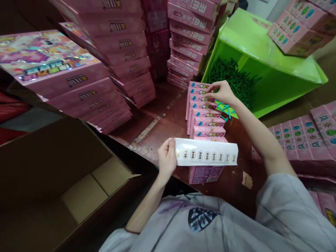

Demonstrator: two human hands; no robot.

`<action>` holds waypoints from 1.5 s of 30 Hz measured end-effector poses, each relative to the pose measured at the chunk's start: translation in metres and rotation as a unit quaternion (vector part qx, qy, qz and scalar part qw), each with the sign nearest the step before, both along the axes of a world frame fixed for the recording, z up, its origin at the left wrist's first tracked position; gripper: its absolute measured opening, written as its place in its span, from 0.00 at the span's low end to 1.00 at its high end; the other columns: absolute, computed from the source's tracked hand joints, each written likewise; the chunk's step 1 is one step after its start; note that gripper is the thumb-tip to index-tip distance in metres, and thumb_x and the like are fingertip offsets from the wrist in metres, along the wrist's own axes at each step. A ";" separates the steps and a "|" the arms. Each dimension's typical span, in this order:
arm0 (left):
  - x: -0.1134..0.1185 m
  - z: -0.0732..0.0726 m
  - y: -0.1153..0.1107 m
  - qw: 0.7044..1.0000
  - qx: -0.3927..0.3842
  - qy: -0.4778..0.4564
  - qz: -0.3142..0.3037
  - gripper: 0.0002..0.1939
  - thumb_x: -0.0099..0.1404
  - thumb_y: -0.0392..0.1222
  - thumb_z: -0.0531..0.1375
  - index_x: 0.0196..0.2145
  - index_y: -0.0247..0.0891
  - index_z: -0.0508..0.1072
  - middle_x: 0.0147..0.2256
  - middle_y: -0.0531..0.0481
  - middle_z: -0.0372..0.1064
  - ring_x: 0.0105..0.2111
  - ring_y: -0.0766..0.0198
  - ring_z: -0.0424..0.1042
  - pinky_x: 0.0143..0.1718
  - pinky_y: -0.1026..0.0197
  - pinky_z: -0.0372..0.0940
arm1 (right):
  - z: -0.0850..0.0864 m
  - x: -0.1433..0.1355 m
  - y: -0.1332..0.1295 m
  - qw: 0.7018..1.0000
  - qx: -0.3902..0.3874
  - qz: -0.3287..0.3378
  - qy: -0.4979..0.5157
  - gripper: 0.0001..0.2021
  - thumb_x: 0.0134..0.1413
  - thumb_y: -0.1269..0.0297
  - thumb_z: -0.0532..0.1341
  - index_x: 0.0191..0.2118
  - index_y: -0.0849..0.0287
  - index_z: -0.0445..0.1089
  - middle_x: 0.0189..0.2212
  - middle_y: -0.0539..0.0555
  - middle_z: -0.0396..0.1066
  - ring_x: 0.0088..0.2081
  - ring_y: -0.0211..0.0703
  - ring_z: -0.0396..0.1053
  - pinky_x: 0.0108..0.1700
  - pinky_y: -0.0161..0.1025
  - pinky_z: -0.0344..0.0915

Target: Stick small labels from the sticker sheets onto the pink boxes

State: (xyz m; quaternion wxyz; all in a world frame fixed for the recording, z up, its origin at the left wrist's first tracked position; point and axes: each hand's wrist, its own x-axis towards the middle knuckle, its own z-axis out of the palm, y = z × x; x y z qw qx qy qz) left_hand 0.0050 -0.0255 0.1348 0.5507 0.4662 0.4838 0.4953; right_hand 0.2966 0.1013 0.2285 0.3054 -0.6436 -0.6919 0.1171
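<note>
The left hand [167, 159] holds a sticker strip [207, 152] above the near end of the boxes [208, 124] on the counter [168, 127]; whether the right hand [223, 93], fingers curled at the far end, grips anything, I cannot tell.

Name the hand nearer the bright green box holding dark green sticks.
Right. The right hand is in front of the green box, at pink rectangular cartons; the left hand, gripping a white rectangular label strip, is farther off.
</note>
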 end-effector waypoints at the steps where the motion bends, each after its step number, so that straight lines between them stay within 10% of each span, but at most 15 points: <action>1: -0.001 0.000 0.000 1.000 -0.001 0.004 0.000 0.25 0.63 0.61 0.58 0.23 0.35 0.69 0.19 0.54 0.61 0.20 0.70 0.56 0.20 0.68 0.52 | -0.005 0.007 0.011 0.999 -0.028 -0.011 -0.019 0.09 0.44 0.62 0.70 0.30 0.62 0.77 0.29 0.55 0.74 0.34 0.44 0.69 0.43 0.45 0.65; 10: -0.001 0.008 0.004 1.000 -0.015 -0.009 0.018 0.24 0.61 0.60 0.59 0.23 0.36 0.69 0.19 0.54 0.60 0.20 0.70 0.56 0.20 0.67 0.52 | -0.007 -0.004 0.010 0.990 0.039 -0.029 -0.131 0.24 0.50 0.58 0.67 0.55 0.54 0.70 0.47 0.57 0.75 0.47 0.54 0.71 0.55 0.58 0.59; 18: 0.018 0.019 -0.006 0.998 -0.005 -0.059 -0.014 0.20 0.63 0.56 0.59 0.24 0.37 0.70 0.20 0.54 0.61 0.22 0.67 0.60 0.23 0.66 0.55 | 0.018 -0.115 -0.087 0.956 -0.048 0.286 -0.038 0.07 0.55 0.62 0.65 0.37 0.58 0.78 0.33 0.51 0.79 0.34 0.39 0.72 0.44 0.40 0.61; 26: 0.021 0.012 -0.005 0.996 -0.001 -0.084 -0.008 0.17 0.64 0.51 0.57 0.25 0.37 0.71 0.23 0.53 0.64 0.25 0.66 0.62 0.26 0.66 0.58 | -0.009 -0.127 -0.113 0.955 0.052 0.288 -0.045 0.06 0.60 0.69 0.59 0.42 0.60 0.72 0.37 0.51 0.77 0.37 0.39 0.68 0.48 0.43 0.53; 37: 0.014 0.014 0.000 0.981 -0.122 -0.146 -0.046 0.13 0.57 0.47 0.58 0.19 0.38 0.70 0.20 0.52 0.66 0.23 0.65 0.64 0.23 0.64 0.60 | 0.001 -0.139 -0.144 0.880 0.214 0.310 -0.290 0.11 0.62 0.72 0.55 0.32 0.56 0.71 0.32 0.47 0.76 0.34 0.41 0.61 0.49 0.49 0.54; 41: 0.010 0.004 0.014 0.958 -0.218 -0.183 -0.017 0.14 0.53 0.50 0.60 0.20 0.37 0.71 0.18 0.54 0.66 0.19 0.67 0.62 0.21 0.65 0.59 | 0.016 -0.128 -0.126 0.906 0.183 0.342 -0.173 0.09 0.60 0.70 0.54 0.38 0.51 0.71 0.33 0.46 0.75 0.35 0.39 0.66 0.50 0.49 0.58; 45: 0.005 -0.003 0.027 0.954 -0.232 -0.186 0.026 0.14 0.52 0.51 0.60 0.21 0.36 0.71 0.18 0.55 0.66 0.19 0.68 0.63 0.21 0.66 0.58 | 0.031 -0.071 -0.043 0.988 0.101 0.106 -0.045 0.14 0.52 0.69 0.56 0.45 0.57 0.70 0.35 0.54 0.72 0.38 0.44 0.69 0.45 0.47 0.65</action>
